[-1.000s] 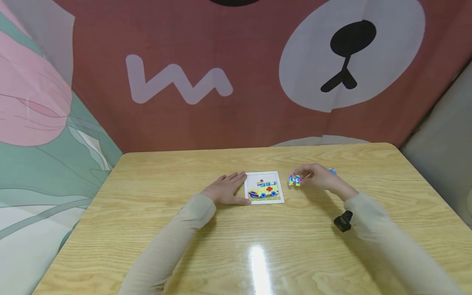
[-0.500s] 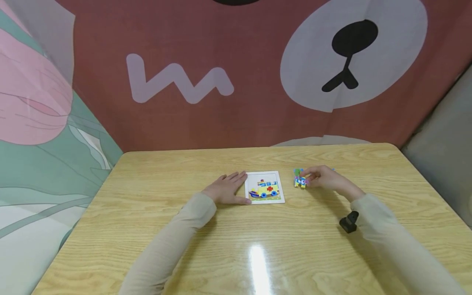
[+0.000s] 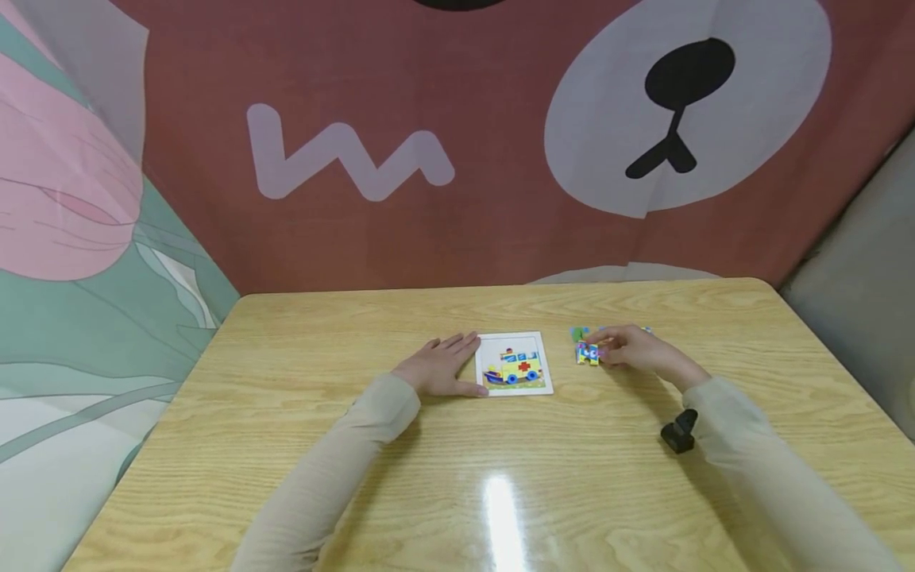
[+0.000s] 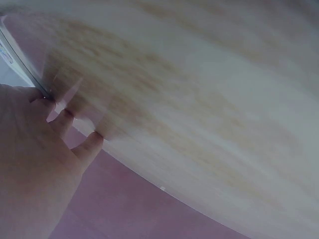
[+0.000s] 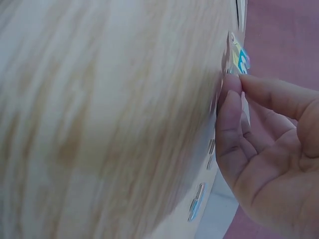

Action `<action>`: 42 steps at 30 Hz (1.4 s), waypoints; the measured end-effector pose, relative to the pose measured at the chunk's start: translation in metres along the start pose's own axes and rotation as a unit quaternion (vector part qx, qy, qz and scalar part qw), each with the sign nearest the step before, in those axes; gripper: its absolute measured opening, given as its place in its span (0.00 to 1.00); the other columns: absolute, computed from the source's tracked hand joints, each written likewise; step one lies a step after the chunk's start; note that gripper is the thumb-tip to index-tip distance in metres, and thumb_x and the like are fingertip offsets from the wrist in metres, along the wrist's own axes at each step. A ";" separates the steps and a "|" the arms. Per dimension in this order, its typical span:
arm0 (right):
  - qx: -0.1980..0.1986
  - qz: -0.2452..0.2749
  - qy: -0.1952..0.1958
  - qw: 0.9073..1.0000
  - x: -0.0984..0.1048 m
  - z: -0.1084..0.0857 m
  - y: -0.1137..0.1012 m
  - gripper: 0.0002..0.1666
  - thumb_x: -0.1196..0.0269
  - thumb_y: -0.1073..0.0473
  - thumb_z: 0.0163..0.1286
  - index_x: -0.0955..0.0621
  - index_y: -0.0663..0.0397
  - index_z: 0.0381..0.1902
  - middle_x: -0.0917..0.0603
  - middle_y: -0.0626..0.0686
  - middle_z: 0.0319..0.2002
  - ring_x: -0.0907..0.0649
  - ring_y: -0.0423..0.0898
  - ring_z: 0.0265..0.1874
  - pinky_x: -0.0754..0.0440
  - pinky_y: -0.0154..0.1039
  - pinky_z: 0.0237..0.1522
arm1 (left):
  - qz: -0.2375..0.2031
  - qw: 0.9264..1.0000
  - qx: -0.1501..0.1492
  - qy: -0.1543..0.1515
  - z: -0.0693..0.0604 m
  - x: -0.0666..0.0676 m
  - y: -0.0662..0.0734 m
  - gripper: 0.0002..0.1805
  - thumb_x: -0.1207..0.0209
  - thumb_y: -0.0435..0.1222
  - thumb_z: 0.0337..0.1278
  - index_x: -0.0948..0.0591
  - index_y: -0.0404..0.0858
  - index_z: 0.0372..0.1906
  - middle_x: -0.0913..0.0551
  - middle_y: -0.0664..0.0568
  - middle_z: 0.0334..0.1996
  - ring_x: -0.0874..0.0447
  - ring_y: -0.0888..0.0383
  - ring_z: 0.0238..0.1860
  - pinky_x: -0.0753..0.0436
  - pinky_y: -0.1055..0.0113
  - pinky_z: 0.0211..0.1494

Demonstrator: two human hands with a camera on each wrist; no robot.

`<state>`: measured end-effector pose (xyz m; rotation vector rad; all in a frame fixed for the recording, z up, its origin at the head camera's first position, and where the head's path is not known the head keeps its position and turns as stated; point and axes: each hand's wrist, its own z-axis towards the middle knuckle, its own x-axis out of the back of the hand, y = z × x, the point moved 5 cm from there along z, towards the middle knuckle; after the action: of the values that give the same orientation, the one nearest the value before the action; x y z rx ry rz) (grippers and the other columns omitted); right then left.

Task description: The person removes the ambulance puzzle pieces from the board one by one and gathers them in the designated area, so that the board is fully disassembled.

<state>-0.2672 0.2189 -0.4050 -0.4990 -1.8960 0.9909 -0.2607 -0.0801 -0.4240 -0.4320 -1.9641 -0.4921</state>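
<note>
Pinched by its edge in the right hand (image 3: 635, 348), a yellow-and-blue jigsaw piece (image 3: 588, 354) is held right of a white square puzzle frame (image 3: 490, 354), touched by the spread left hand (image 3: 438, 368); so slight a hold could let it slip.

Multicoloured puzzle piece (image 3: 588, 353), pinched, white frame (image 3: 493, 349), flat, partly filled

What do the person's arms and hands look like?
Both arms wear long, plain beige sleeves: the left sleeve and right sleeve reach the wrists. The left hand and right hand are bare, without gloves. A small black device shows at the right cuff.
</note>
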 end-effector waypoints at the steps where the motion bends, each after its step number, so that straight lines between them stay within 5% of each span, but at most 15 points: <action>1: -0.001 -0.001 -0.001 1.000 0.000 0.000 0.001 0.23 0.47 0.69 0.70 0.32 0.78 0.60 0.22 0.50 0.28 0.27 0.36 0.24 0.27 0.30 0.27 | 0.001 1.000 0.000 0.000 0.000 0.000 0.000 0.53 0.57 0.72 0.55 0.63 0.52 0.77 0.66 0.62 0.78 0.66 0.59 0.79 0.57 0.53 0.80; 11: -0.017 -0.002 -0.002 1.000 0.003 -0.002 0.003 0.22 0.47 0.67 0.71 0.32 0.79 0.57 0.18 0.58 0.37 0.21 0.37 0.32 0.21 0.31 0.32 | 0.001 1.000 0.000 0.001 0.002 -0.001 -0.001 0.53 0.57 0.72 0.55 0.63 0.52 0.77 0.66 0.63 0.77 0.65 0.59 0.79 0.56 0.53 0.80; 19: -0.004 -0.008 -0.005 1.000 0.003 0.000 0.006 0.23 0.46 0.68 0.70 0.31 0.80 0.59 0.22 0.48 0.26 0.27 0.34 0.23 0.27 0.29 0.26 | 0.001 1.000 -0.001 0.002 0.000 0.001 0.001 0.53 0.57 0.72 0.55 0.62 0.52 0.77 0.66 0.62 0.78 0.65 0.59 0.79 0.56 0.53 0.80; 30: -0.021 -0.012 0.001 1.000 0.003 0.000 0.005 0.19 0.46 0.68 0.70 0.30 0.79 0.53 0.18 0.54 0.33 0.21 0.37 0.30 0.21 0.32 0.32 | 0.006 1.000 -0.001 -0.002 0.000 0.002 0.002 0.53 0.57 0.71 0.56 0.63 0.51 0.77 0.66 0.61 0.78 0.64 0.58 0.79 0.56 0.53 0.80; 42: -0.026 -0.023 0.000 0.999 0.004 0.001 0.006 0.18 0.44 0.67 0.69 0.28 0.78 0.51 0.21 0.49 0.29 0.24 0.35 0.26 0.23 0.30 0.28 | 0.001 1.000 -0.001 -0.002 -0.001 0.001 0.002 0.53 0.56 0.71 0.56 0.62 0.51 0.77 0.65 0.61 0.78 0.64 0.57 0.79 0.56 0.52 0.80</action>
<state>-0.2700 0.2249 -0.4079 -0.4847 -1.9290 0.9135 -0.2599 -0.0788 -0.4222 -0.4371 -1.9678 -0.4917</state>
